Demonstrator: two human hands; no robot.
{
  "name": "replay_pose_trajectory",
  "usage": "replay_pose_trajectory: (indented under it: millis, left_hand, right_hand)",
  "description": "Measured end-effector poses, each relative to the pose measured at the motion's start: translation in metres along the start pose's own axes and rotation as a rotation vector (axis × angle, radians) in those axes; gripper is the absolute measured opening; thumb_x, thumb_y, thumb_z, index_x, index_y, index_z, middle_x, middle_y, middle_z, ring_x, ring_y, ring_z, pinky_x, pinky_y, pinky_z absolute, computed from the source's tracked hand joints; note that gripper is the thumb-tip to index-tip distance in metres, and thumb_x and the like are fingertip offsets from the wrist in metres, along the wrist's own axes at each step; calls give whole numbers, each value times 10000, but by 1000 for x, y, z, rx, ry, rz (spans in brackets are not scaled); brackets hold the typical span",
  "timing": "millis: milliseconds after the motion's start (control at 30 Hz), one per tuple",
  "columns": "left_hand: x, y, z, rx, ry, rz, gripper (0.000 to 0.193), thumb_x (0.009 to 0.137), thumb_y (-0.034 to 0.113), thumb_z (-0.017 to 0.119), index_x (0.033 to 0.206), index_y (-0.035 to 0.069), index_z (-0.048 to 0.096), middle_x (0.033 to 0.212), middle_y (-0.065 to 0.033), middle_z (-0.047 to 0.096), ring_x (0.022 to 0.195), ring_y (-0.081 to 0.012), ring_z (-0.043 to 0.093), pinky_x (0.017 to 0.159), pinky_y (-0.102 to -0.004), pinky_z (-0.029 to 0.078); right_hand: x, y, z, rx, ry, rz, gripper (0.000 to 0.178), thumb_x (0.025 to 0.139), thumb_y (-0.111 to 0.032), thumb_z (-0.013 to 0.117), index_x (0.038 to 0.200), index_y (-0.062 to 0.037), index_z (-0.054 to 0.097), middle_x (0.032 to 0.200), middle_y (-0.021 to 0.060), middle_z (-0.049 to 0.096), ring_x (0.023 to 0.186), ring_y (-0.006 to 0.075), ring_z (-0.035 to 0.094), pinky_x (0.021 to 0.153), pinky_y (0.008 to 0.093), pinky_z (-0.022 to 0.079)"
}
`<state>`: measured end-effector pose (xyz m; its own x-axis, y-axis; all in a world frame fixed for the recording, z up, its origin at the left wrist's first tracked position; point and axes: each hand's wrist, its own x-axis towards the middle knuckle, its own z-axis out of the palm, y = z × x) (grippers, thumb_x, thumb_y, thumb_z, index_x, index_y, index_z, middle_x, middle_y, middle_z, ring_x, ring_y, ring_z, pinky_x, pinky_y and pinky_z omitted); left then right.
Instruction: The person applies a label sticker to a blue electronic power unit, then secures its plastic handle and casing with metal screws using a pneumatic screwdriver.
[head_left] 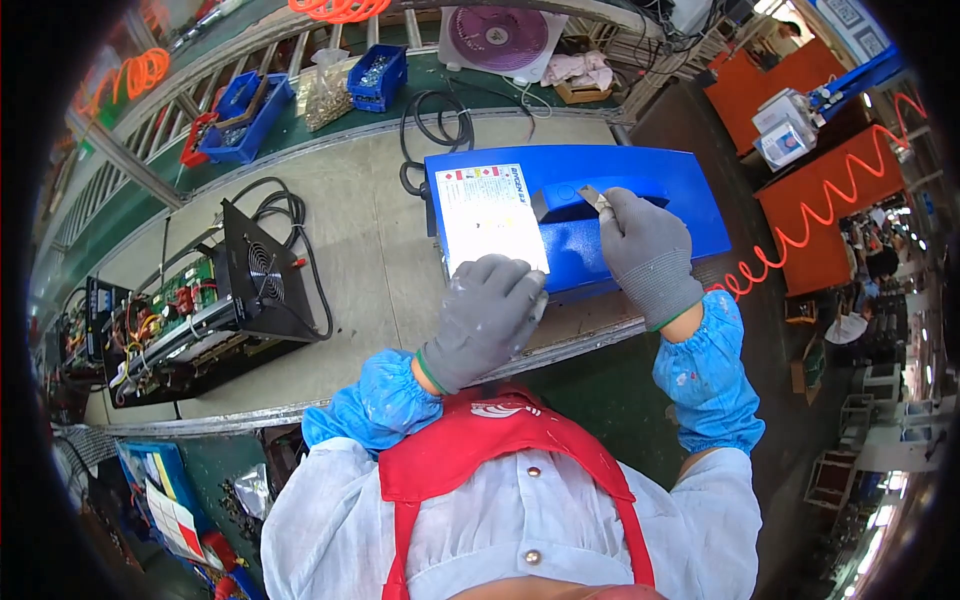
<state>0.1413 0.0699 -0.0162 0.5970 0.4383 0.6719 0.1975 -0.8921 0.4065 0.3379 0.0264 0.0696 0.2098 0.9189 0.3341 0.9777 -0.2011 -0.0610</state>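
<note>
A blue metal machine case (590, 245) with a dark handle recess on top lies across the bench in front of me. On its left part is a white printed label (485, 215) with small red marks. My right hand (645, 245), in a grey glove, pinches a small beige-grey scrap (592, 197) over the handle (565, 197); its material is unclear. At the case's near edge, beside the label's lower edge, rests my gloved left hand (483, 318). Its fingers are curled together, and whatever may be inside them is hidden.
An opened machine (190, 310) with a fan, wires and boards stands left on the bench (370, 260). Black cables (440, 120) lie behind the case. Farther back are blue parts bins (378, 78), a bag of hardware (328, 95) and a purple fan (497, 38). An orange coiled hose (800, 220) hangs right.
</note>
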Motion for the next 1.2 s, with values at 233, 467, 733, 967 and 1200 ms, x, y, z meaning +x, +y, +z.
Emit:
replay_pose_trajectory:
  millis: [233, 467, 733, 967, 1200]
  left_hand:
    - [-13, -10, -5, -70, 11, 100, 257, 748, 127, 750, 981, 69, 657, 971, -66, 640, 942, -258, 609, 777, -396, 470]
    - [-18, -19, -3, -97, 43, 181, 242, 735, 139, 747, 955, 77, 667, 960, -56, 646, 949, -245, 615, 752, -377, 477]
    - [-29, -26, 6, -130, 119, 337, 261, 693, 161, 762, 932, 97, 679, 900, -28, 641, 853, -209, 627, 663, -351, 456]
    - [-27, -22, 5, -109, 85, 320, 255, 698, 154, 752, 936, 97, 679, 886, -21, 633, 857, -206, 621, 655, -345, 455]
    - [-25, -22, 5, -78, 83, 324, 273, 685, 150, 746, 942, 93, 674, 873, -17, 624, 859, -198, 617, 641, -337, 455]
  right_hand:
    - [6, -18, -3, -137, -98, 103, 170, 946, -200, 557, 858, -59, 598, 711, 153, 661, 638, 337, 675, 560, 444, 538]
    - [9, -19, 0, -171, -166, 206, 225, 962, -235, 539, 880, -37, 609, 740, 171, 673, 676, 346, 680, 590, 465, 534]
    - [11, -23, -22, 1441, -667, 604, 280, 951, -248, 560, 1038, -2, 664, 662, 31, 590, 494, 64, 440, 425, 234, 347]
    - [5, -14, -6, 449, 101, 320, 232, 927, -203, 577, 1048, -34, 681, 707, 117, 654, 582, 209, 629, 539, 336, 474]
    - [-8, -12, 9, 123, 47, 283, 185, 928, -199, 543, 982, -69, 663, 738, 182, 655, 701, 386, 650, 637, 496, 499]
